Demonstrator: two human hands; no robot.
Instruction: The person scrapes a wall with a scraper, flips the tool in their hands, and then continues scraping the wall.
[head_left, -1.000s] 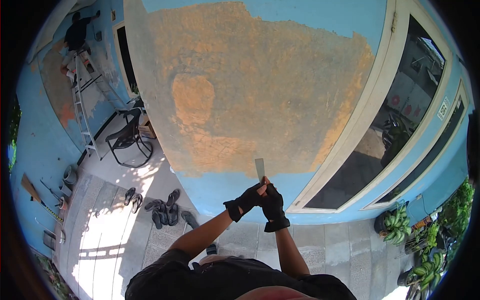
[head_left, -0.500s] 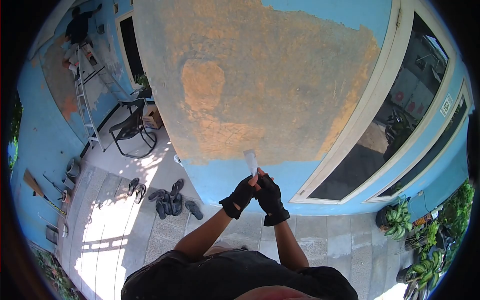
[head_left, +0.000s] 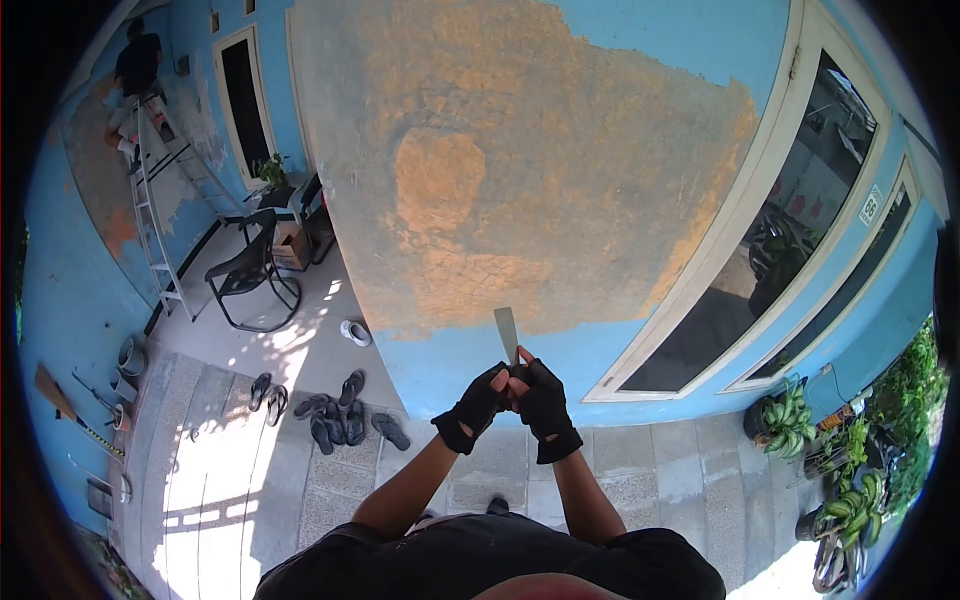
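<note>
A putty knife (head_left: 507,332) points up and away from me, its flat grey blade in front of the wall (head_left: 560,190). My right hand (head_left: 543,400), in a black fingerless glove, is closed round its lower end, with one finger stretched along the blade. Close against it, my left hand (head_left: 477,405), gloved the same way, has its fingers curled in at the knife's base. The handle is hidden by the hands. Blue paint is stripped from much of the wall, leaving grey and orange patches.
A person (head_left: 137,60) is up on a ladder (head_left: 150,225) at far left. Near it stand a black chair (head_left: 245,265) and a cardboard box (head_left: 291,247). Several sandals (head_left: 345,422) lie on the floor. A white-framed window (head_left: 745,270) and potted plants (head_left: 790,418) are at right.
My view has shifted slightly, and the hands sit a little lower. The putty knife's blade has turned from bright to grey, and the left fingers have moved down to its base.
</note>
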